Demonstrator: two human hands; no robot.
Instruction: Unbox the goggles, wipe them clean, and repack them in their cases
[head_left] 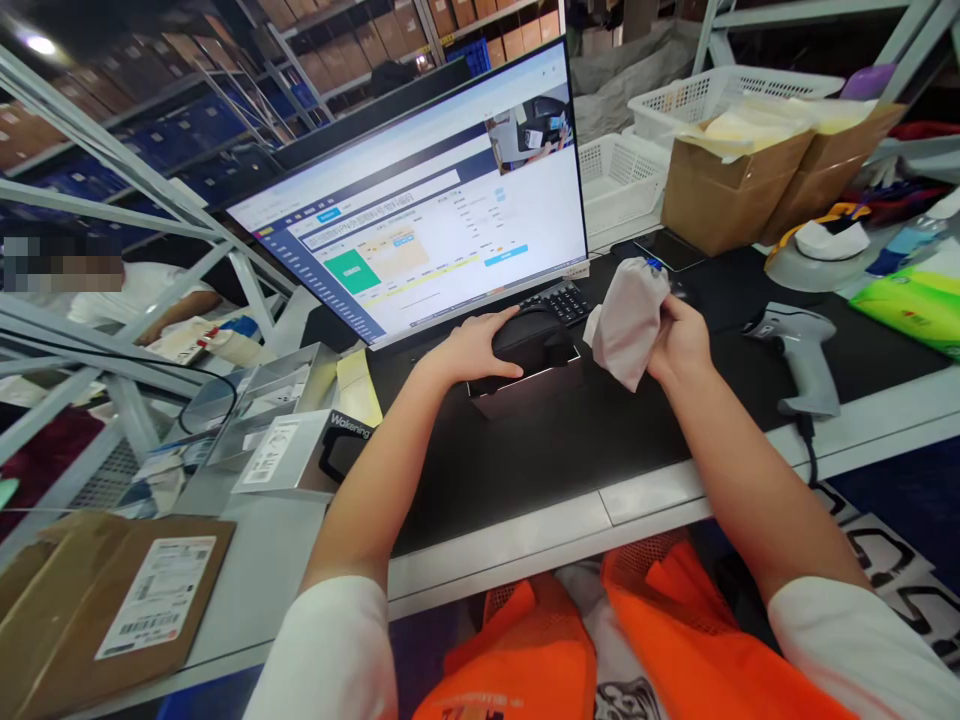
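Left hand (466,350), palm down, arched over black case (538,335), grip closed on it. Right hand (684,340) held above counter (637,502), gripping pale pouch (628,318).

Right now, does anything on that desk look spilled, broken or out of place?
Nothing looks spilled or plainly damaged. The left hand grips a black item and the right hand holds a grey pouch, neither visibly torn. Slightly untidy, perhaps: the scanner lies on its side, its cable hanging over the desk's front edge.
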